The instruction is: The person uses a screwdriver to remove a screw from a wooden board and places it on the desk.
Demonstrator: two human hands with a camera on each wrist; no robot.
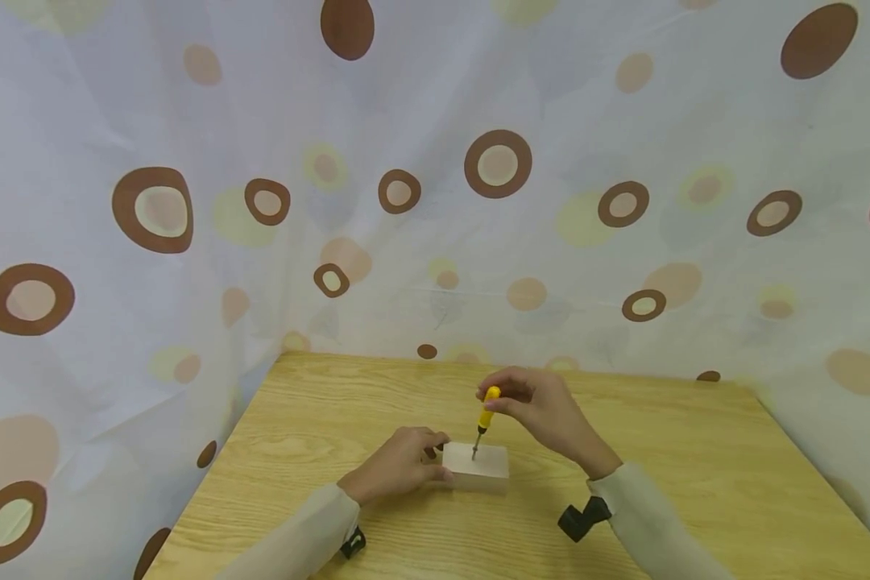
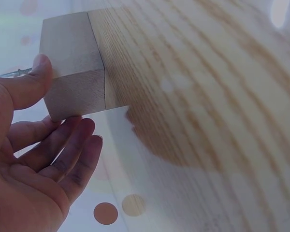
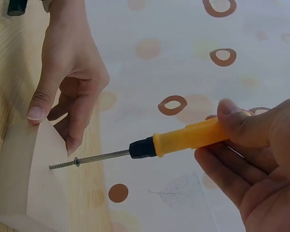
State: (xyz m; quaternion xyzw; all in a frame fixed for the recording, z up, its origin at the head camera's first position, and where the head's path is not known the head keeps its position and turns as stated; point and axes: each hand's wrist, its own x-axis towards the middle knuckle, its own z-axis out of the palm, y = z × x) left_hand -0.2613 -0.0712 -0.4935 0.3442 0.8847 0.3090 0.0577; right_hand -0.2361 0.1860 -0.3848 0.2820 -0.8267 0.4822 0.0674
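Observation:
A pale wooden block [image 1: 476, 481] lies on the table, gripped at its left end by my left hand [image 1: 399, 463], thumb on the near side and fingers round the far side. A threaded screw [image 3: 63, 165] stands up from the block's top face, most of its thread showing. My right hand [image 1: 540, 409] holds a yellow-handled screwdriver [image 3: 188, 137] between thumb and fingers. The black collar and thin metal shaft point down, slightly tilted, with the tip at the screw head. In the left wrist view the thumb [image 2: 41, 70] presses the block's edge, and part of the screw shows behind it.
The wood-grain table [image 1: 297, 451] spreads out around both hands. A white curtain [image 1: 435, 242] with brown and beige circles hangs behind and at both sides. Black wrist devices [image 1: 583, 518] sit under the sleeves.

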